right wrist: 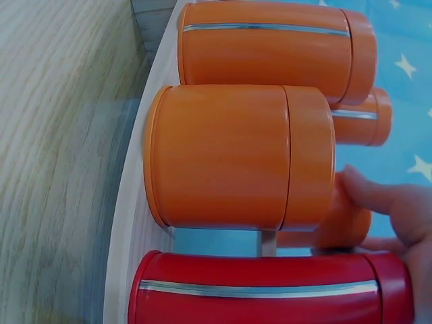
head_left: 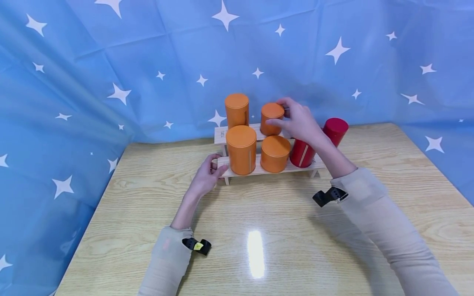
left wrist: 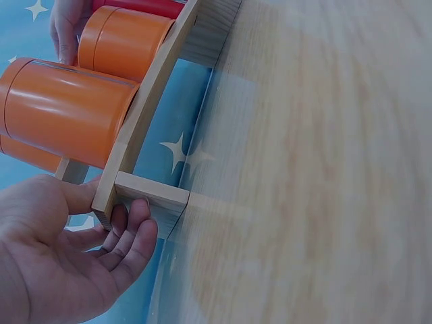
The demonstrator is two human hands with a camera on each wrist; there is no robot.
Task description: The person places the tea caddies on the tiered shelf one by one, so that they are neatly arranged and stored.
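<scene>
A two-step wooden rack (head_left: 266,167) carries several orange and red canisters. My right hand (head_left: 300,123) grips a short orange canister (head_left: 271,123) on the upper step, thumb on the near side and fingers behind. In the right wrist view that canister is partly hidden behind a wider orange canister (right wrist: 229,158). My left hand (head_left: 205,176) pinches the left end of the lower step; the left wrist view shows the thumb on top and fingers curled under the board (left wrist: 111,192). Beside it stands a tall orange canister (head_left: 241,152).
Another tall orange canister (head_left: 237,110) stands on the upper step's left. Toward the right are a red canister (head_left: 301,154) on the lower step and a second red one (head_left: 335,128) behind my right forearm. A blue starred curtain (head_left: 177,74) hangs behind the wooden table (head_left: 155,197).
</scene>
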